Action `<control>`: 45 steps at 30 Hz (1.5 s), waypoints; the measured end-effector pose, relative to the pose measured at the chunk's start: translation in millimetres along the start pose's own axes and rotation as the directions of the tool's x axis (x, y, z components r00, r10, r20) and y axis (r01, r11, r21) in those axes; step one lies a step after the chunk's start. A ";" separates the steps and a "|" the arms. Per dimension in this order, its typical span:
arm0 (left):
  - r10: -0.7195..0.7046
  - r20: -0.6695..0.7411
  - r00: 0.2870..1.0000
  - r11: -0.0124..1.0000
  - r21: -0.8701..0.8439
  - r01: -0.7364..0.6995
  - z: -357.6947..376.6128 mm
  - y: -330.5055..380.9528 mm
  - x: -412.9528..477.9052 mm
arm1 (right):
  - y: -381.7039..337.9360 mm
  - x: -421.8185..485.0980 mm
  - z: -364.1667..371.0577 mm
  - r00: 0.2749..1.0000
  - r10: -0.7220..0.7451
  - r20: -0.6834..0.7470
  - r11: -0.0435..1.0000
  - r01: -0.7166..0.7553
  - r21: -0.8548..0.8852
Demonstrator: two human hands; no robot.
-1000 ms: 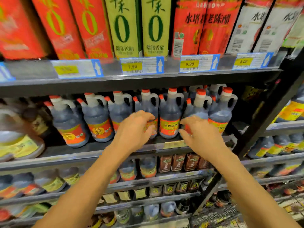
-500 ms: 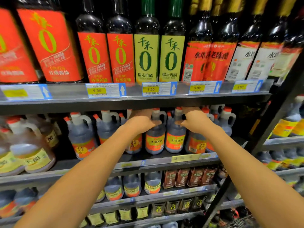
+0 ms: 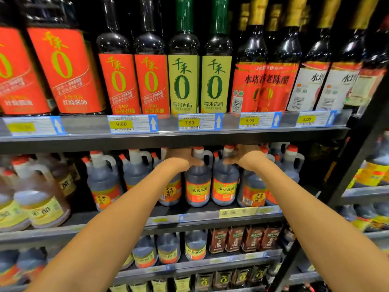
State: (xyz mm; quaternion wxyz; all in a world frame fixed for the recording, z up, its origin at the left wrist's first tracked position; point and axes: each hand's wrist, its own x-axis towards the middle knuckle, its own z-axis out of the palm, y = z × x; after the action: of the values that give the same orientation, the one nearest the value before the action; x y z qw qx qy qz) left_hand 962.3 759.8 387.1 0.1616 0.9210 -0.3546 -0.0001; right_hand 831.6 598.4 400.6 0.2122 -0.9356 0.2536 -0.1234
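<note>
Both hands had climbed from the labels up to the necks and pushed deeper under the rim of the black upper shelf (image 3: 168,142). The left hand (image 3: 180,158) and right hand (image 3: 247,158) lay over the tops of the dark plastic vinegar jugs (image 3: 197,182) with red caps, white handles and orange labels. These stood packed and touching along the front edge of the grey metal shelf (image 3: 189,220), right of its middle. Each thumb rested against a middle jug's shoulder. The fingers were hidden behind the caps and the rim, so I could not tell whether either grip was clenched on a handle or merely resting.

The danger lay in the crowding. Dragging a rear jug forward would likely shove the front ones over the front edge. Lifting one in that tight gap could knock its cap or the knuckles against the rim above.
</note>
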 end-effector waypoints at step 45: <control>-0.276 -0.375 0.885 0.881 -0.466 0.077 41.6 -148.2 -124.5 | -83.6 -102.4 134.2 0.938 -0.294 -0.185 0.871 0.343 0.352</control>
State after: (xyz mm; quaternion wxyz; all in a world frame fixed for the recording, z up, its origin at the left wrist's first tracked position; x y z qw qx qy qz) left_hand 961.1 931.9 289.3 0.4382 0.8665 -0.2131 0.1085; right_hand 826.2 762.5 308.4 0.3491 -0.8962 0.0800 -0.2619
